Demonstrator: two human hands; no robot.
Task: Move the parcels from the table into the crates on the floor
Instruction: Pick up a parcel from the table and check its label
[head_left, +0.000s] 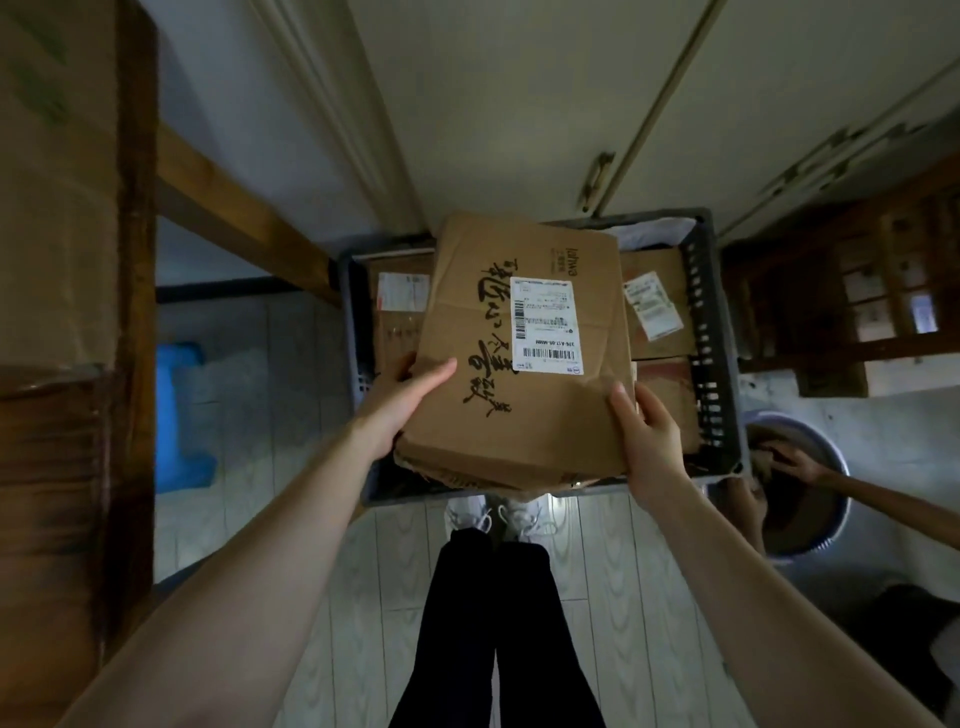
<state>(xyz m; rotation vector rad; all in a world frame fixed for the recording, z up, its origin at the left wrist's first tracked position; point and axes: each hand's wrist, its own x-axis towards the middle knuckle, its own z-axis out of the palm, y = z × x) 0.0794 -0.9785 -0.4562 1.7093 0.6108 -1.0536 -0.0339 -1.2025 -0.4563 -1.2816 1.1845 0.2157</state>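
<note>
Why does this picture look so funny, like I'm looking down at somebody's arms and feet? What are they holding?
The camera sits on a person's head and looks down, so you see their own arms, dark trousers and white shoes. There is no machine here, only hands. The left hand and the right hand hold a brown cardboard parcel by its sides, thumbs on top. It has a white label and black writing. Below it, on the floor, stands a dark crate with other parcels already inside. At the right edge, another person's hand reaches into a round basin.
</note>
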